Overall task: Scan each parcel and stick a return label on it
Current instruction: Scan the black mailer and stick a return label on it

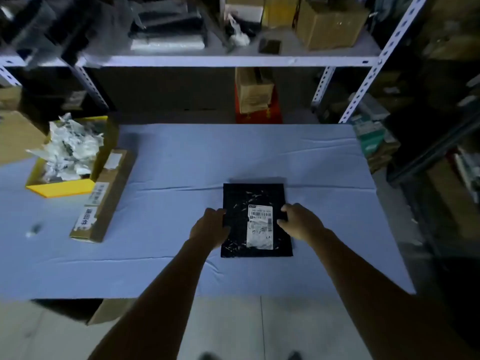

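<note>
Black parcel (255,219) gripped between left hand (210,227) and right hand (298,220)

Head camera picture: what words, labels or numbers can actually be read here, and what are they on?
"退回件": large characters on a white sticker on the long cardboard box, as best I can read them.
Shipping label on the black parcel: barcode and print, too blurred to read.
Other labels on that box, and print on the shelf cartons: too blurred.
</note>
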`<state>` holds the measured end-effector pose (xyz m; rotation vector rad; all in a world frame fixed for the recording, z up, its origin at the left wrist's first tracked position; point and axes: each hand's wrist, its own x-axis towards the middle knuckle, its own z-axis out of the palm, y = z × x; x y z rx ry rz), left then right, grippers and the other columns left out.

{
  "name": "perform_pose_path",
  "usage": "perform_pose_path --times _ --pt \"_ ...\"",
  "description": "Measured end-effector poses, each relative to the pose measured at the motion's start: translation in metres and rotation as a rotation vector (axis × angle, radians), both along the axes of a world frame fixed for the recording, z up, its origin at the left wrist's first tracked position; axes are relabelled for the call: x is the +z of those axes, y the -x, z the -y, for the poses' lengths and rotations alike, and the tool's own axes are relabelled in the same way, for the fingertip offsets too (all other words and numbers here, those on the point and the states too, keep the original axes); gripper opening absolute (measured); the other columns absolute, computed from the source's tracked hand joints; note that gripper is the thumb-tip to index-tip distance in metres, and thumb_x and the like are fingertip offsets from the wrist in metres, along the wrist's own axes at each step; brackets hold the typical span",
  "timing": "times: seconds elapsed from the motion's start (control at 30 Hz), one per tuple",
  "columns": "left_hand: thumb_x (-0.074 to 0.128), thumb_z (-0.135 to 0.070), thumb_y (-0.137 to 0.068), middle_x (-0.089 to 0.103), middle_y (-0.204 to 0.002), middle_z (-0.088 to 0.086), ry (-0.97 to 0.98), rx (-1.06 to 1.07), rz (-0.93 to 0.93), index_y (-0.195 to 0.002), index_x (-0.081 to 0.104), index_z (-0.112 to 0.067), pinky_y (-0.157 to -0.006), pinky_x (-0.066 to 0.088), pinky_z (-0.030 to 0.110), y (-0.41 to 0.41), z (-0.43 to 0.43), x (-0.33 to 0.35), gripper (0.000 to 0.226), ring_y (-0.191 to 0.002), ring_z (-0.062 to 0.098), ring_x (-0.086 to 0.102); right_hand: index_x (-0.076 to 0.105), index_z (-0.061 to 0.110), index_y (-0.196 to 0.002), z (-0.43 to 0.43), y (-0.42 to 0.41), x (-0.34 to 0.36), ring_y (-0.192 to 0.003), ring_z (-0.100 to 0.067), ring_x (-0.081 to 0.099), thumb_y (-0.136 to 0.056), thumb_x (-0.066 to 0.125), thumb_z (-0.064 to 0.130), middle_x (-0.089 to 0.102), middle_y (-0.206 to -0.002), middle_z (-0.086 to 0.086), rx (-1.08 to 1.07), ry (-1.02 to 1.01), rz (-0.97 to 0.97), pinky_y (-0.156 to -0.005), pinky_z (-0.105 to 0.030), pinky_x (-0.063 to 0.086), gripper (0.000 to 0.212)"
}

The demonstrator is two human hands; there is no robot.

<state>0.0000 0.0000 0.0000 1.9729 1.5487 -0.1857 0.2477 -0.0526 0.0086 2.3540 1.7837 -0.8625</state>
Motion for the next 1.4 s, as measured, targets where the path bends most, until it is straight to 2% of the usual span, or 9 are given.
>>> perform_pose_path --times 0.17,0.3,0.57,0.7,0.8,0.9,1.07,1.27,1.4 --pt "0.059 -0.035 -0.09 0.04 -0.138 0.008 -0.082 0.028 -0.049 -0.142 0.042 -0.026 -0.092 0.047 0.043 -0.006 0.002 -0.026 0.056 -0.124 0.033 0.043 0.046 0.014 -0.14 -0.004 0.014 -0.026 -0.119 -0.036 0.051 -0.093 0.061 0.04 0.048 -0.133 -0.016 -0.033 -0.019 0.052 -0.093 -0.041 0.05 0.056" --pt "0.062 -0.034 -0.088 0.044 -0.131 0.013 -0.051 0.049 -0.015 -0.141 0.043 -0.025 -0.092 0.049 0.044 -0.013 -0.004 -0.029 0.057 -0.119 0.036 0.049 0.052 0.016 -0.135 -0.004 0.019 -0.037 -0.119 -0.037 0.05 -0.086 0.073 0.03 0.044 -0.131 -0.018 -0.207 -0.095 -0.029 -0.098 -0.037 0.047 0.056" --pt "0.063 -0.01 -0.085 0.052 -0.122 0.016 0.032 0.225 0.189 -0.137 0.047 -0.027 -0.09 0.048 0.036 -0.015 -0.01 -0.023 0.056 -0.107 0.035 0.057 0.043 0.004 -0.129 -0.01 0.019 -0.036 -0.11 -0.04 0.059 -0.078 0.077 0.013 0.055 -0.122 -0.021 -0.516 -0.11 -0.272 -0.085 -0.039 0.05 0.062" --pt "0.062 -0.008 -0.088 0.058 -0.122 0.016 0.082 0.291 0.286 -0.152 0.026 -0.022 -0.096 0.049 0.043 -0.013 -0.009 -0.009 0.075 -0.113 0.035 0.056 0.066 0.0 -0.116 -0.009 0.019 -0.027 -0.105 -0.033 0.066 -0.077 0.08 0.015 0.069 -0.114 -0.017 -0.532 -0.017 -0.371 -0.089 -0.037 0.054 0.044" --pt "0.063 -0.004 -0.087 0.065 -0.119 0.012 0.107 0.341 0.337 -0.143 0.043 -0.016 -0.091 0.05 0.033 -0.007 -0.009 0.007 0.061 -0.11 0.027 0.06 0.071 0.0 -0.105 -0.006 0.017 -0.012 -0.099 -0.032 0.068 -0.076 0.08 0.013 0.072 -0.105 -0.016 -0.492 -0.081 -0.426 -0.088 -0.042 0.055 0.033" --pt "0.066 -0.001 -0.086 0.066 -0.113 0.013 0.12 0.449 0.485 -0.127 0.054 -0.015 -0.082 0.056 0.037 -0.004 -0.011 0.038 0.046 -0.1 0.027 0.064 0.063 -0.002 -0.11 -0.006 0.013 0.012 -0.098 -0.027 0.066 -0.075 0.081 0.013 0.068 -0.104 -0.009 -0.489 -0.197 -0.462 -0.087 -0.039 0.053 0.042" --pt "0.063 0.003 -0.087 0.065 -0.107 0.013 0.066 0.433 0.599 -0.129 0.049 -0.013 -0.083 0.057 0.047 -0.019 -0.019 0.113 0.046 -0.097 0.033 0.065 0.05 0.006 -0.116 -0.014 -0.001 0.08 -0.102 -0.028 0.06 -0.076 0.08 0.011 0.058 -0.104 -0.007 -0.525 -0.38 -0.526 -0.081 -0.034 0.047 0.05" --pt "0.064 0.001 -0.086 0.065 -0.11 0.018 -0.053 0.382 0.642 -0.131 0.045 -0.011 -0.09 0.053 0.052 -0.056 -0.025 0.227 0.05 -0.102 0.035 0.063 0.049 0.01 -0.108 -0.023 -0.041 0.193 -0.103 -0.029 0.061 -0.078 0.082 0.014 0.063 -0.108 -0.012 -0.443 -0.572 -0.512 -0.084 -0.041 0.05 0.045" --pt "0.066 0.003 -0.081 0.061 -0.122 0.016 -0.179 0.334 0.704 -0.128 0.046 -0.006 -0.092 0.052 0.052 -0.088 -0.021 0.301 0.051 -0.11 0.033 0.06 0.058 0.007 -0.095 -0.016 -0.076 0.27 -0.104 -0.03 0.062 -0.078 0.081 0.006 0.067 -0.104 -0.009 -0.324 -0.707 -0.56 -0.089 -0.039 0.053 0.028"
